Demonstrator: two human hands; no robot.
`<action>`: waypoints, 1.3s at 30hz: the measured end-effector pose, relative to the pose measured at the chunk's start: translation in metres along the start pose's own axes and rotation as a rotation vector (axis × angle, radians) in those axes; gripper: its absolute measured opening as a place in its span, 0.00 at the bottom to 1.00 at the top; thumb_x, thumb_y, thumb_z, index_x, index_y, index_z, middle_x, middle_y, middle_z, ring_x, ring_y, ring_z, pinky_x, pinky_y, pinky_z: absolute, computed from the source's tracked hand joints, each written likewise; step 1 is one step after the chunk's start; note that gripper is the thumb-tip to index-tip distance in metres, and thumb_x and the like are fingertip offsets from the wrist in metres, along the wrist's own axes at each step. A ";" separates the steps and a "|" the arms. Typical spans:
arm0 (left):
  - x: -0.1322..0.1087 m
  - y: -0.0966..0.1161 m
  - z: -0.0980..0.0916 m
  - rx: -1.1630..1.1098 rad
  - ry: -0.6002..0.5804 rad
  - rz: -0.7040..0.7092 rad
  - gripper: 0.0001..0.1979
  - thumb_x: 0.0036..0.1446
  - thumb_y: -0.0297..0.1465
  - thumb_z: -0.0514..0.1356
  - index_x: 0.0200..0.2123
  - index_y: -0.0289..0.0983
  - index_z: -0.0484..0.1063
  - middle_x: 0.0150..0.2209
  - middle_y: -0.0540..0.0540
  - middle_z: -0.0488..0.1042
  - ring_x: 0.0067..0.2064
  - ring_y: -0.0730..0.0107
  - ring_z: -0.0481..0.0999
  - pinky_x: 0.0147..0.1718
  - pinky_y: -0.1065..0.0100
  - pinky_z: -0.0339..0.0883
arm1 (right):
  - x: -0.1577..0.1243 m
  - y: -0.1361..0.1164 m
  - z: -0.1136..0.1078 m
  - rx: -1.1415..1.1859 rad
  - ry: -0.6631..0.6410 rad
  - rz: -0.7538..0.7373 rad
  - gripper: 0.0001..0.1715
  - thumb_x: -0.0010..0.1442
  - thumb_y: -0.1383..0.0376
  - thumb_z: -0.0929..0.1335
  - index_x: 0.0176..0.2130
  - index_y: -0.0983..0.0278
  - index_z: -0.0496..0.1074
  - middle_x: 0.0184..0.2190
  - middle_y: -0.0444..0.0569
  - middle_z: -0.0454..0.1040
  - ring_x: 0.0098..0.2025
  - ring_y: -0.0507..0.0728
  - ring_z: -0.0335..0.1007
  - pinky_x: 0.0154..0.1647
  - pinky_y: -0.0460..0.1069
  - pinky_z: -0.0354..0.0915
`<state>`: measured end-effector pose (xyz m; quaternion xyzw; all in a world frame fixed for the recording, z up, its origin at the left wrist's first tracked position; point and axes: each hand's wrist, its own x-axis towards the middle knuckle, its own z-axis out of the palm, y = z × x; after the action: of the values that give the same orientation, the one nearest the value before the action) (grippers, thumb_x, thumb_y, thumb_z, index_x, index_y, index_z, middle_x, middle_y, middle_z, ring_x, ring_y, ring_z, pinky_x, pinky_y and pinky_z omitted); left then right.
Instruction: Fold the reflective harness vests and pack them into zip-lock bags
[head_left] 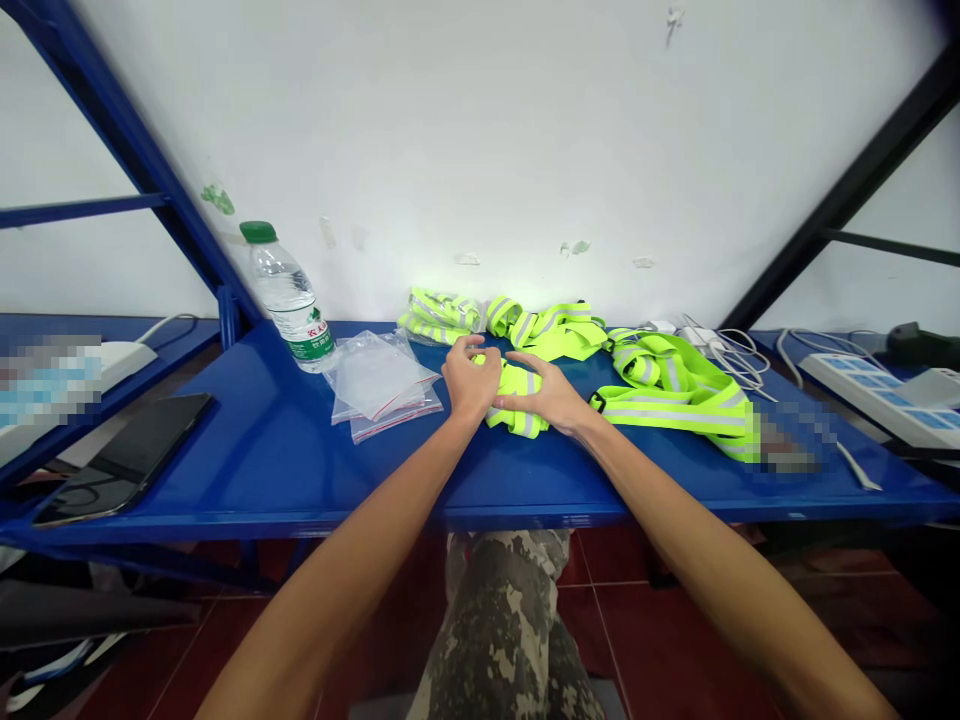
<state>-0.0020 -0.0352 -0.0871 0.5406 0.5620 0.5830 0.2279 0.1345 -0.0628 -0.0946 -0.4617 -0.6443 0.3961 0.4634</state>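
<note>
My left hand (pixel 471 378) curls its fingers over a bunched neon-yellow reflective safety vest (pixel 517 412) lying on the blue shelf top (pixel 247 460). My right hand (pixel 544 395) rests on the same vest, its fingers spread and reaching toward my left hand. Much of the vest is hidden under both hands. Behind them lie two more bundled reflective vests (pixel 439 316) (pixel 547 330). A larger one (pixel 675 392) sprawls to the right. Clear zip-lock plastic bags (pixel 382 385) lie just left of my left hand.
A green-capped water bottle (pixel 289 298) lies tilted at the back left against the white wall. White cables (pixel 731 358) trail behind the right vest. A power strip (pixel 877 400) sits on the right shelf, and a dark tablet (pixel 124 460) lies on the left one.
</note>
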 end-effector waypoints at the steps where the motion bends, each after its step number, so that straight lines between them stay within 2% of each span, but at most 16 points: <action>1: 0.000 0.000 0.000 -0.020 0.017 0.033 0.09 0.51 0.29 0.59 0.38 0.38 0.74 0.35 0.47 0.80 0.40 0.64 0.80 0.47 0.64 0.68 | -0.001 0.000 0.001 0.095 -0.038 0.050 0.46 0.32 0.58 0.82 0.52 0.65 0.74 0.48 0.54 0.77 0.50 0.64 0.73 0.49 0.56 0.69; 3: -0.001 0.002 -0.001 -0.038 0.054 0.093 0.08 0.52 0.27 0.59 0.37 0.38 0.72 0.35 0.47 0.79 0.39 0.65 0.80 0.47 0.65 0.68 | -0.002 -0.001 0.003 0.250 -0.097 0.126 0.40 0.32 0.60 0.82 0.46 0.66 0.76 0.39 0.51 0.80 0.39 0.61 0.76 0.41 0.54 0.71; 6: -0.005 0.005 -0.002 -0.030 0.101 0.148 0.08 0.55 0.26 0.57 0.39 0.37 0.69 0.36 0.46 0.78 0.40 0.65 0.79 0.46 0.65 0.68 | -0.002 -0.003 0.007 0.312 -0.056 0.140 0.35 0.30 0.63 0.82 0.41 0.67 0.78 0.32 0.47 0.79 0.31 0.55 0.72 0.36 0.51 0.70; 11: -0.008 0.005 -0.009 0.140 0.076 0.167 0.11 0.61 0.26 0.54 0.47 0.37 0.66 0.38 0.43 0.78 0.43 0.59 0.77 0.46 0.61 0.67 | 0.008 -0.005 0.017 0.173 -0.009 0.056 0.34 0.31 0.65 0.80 0.41 0.68 0.79 0.29 0.44 0.77 0.30 0.53 0.69 0.33 0.48 0.66; 14: -0.005 0.006 -0.023 0.307 0.059 0.303 0.09 0.63 0.25 0.51 0.45 0.37 0.68 0.42 0.40 0.77 0.48 0.56 0.74 0.49 0.58 0.66 | 0.016 -0.007 0.026 0.059 -0.024 -0.017 0.32 0.33 0.65 0.80 0.42 0.68 0.79 0.30 0.44 0.77 0.31 0.54 0.69 0.34 0.48 0.66; 16: 0.001 0.011 -0.042 0.451 0.033 0.407 0.12 0.62 0.22 0.50 0.46 0.36 0.70 0.45 0.39 0.76 0.51 0.55 0.72 0.52 0.57 0.65 | 0.018 -0.009 0.033 0.033 -0.030 -0.023 0.33 0.34 0.64 0.80 0.43 0.68 0.79 0.31 0.45 0.78 0.32 0.55 0.71 0.35 0.49 0.67; 18: 0.009 0.019 -0.068 0.632 -0.091 0.429 0.20 0.59 0.19 0.51 0.52 0.36 0.68 0.48 0.38 0.75 0.53 0.54 0.71 0.52 0.56 0.65 | 0.018 -0.011 0.039 0.055 -0.040 0.022 0.34 0.35 0.62 0.81 0.44 0.67 0.78 0.33 0.46 0.79 0.32 0.56 0.73 0.35 0.50 0.69; 20: 0.019 0.027 -0.096 0.822 -0.346 0.383 0.31 0.55 0.19 0.54 0.63 0.36 0.60 0.51 0.36 0.74 0.53 0.50 0.72 0.50 0.55 0.67 | 0.016 -0.012 0.043 0.096 -0.063 0.080 0.35 0.35 0.60 0.81 0.44 0.67 0.78 0.36 0.49 0.80 0.33 0.58 0.75 0.35 0.51 0.71; 22: 0.027 0.032 -0.119 0.977 -0.576 0.285 0.42 0.50 0.22 0.60 0.68 0.35 0.52 0.54 0.32 0.72 0.54 0.43 0.72 0.47 0.53 0.69 | 0.013 -0.013 0.045 0.143 -0.084 0.120 0.35 0.35 0.59 0.82 0.44 0.66 0.78 0.37 0.50 0.81 0.34 0.59 0.77 0.35 0.52 0.73; 23: 0.029 0.032 -0.127 1.026 -0.648 0.243 0.43 0.49 0.23 0.61 0.69 0.36 0.50 0.54 0.32 0.72 0.54 0.42 0.73 0.46 0.54 0.69 | 0.012 -0.013 0.045 0.169 -0.090 0.136 0.35 0.35 0.59 0.82 0.44 0.65 0.78 0.37 0.51 0.81 0.34 0.59 0.78 0.35 0.52 0.74; 25: 0.032 0.031 -0.135 1.080 -0.669 0.194 0.40 0.51 0.22 0.59 0.68 0.36 0.54 0.52 0.32 0.73 0.52 0.44 0.75 0.43 0.56 0.70 | 0.009 -0.012 0.045 0.227 -0.105 0.170 0.36 0.33 0.60 0.83 0.43 0.65 0.78 0.37 0.50 0.82 0.35 0.60 0.78 0.35 0.53 0.75; 29: 0.030 0.023 -0.128 1.047 -0.494 0.201 0.30 0.53 0.20 0.54 0.60 0.33 0.64 0.45 0.32 0.76 0.47 0.47 0.77 0.40 0.58 0.70 | 0.004 -0.014 0.041 0.349 -0.156 0.221 0.36 0.33 0.62 0.83 0.44 0.64 0.79 0.37 0.50 0.82 0.36 0.61 0.79 0.39 0.54 0.76; 32: 0.033 0.019 -0.114 0.866 -0.436 0.282 0.30 0.50 0.19 0.55 0.58 0.33 0.67 0.40 0.38 0.79 0.45 0.52 0.78 0.43 0.60 0.70 | 0.001 -0.019 0.032 0.432 -0.229 0.257 0.35 0.34 0.64 0.83 0.44 0.64 0.79 0.37 0.50 0.82 0.34 0.59 0.79 0.38 0.52 0.76; 35: 0.042 0.019 -0.095 0.576 -0.488 0.341 0.31 0.45 0.18 0.58 0.56 0.35 0.70 0.36 0.44 0.80 0.42 0.59 0.79 0.43 0.64 0.71 | -0.001 -0.022 0.016 0.469 -0.269 0.276 0.34 0.33 0.65 0.83 0.43 0.65 0.79 0.36 0.50 0.82 0.32 0.58 0.79 0.35 0.51 0.75; 39: 0.052 0.016 -0.070 0.212 -0.640 0.253 0.29 0.42 0.16 0.58 0.51 0.32 0.73 0.32 0.45 0.80 0.36 0.62 0.80 0.35 0.68 0.72 | 0.000 -0.022 -0.008 0.438 -0.257 0.297 0.33 0.32 0.63 0.83 0.41 0.65 0.80 0.36 0.51 0.82 0.33 0.59 0.79 0.36 0.52 0.75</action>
<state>-0.0755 -0.0226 -0.0384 0.7817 0.4484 0.3462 0.2609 0.1373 -0.0678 -0.0724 -0.3862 -0.5220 0.6446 0.4037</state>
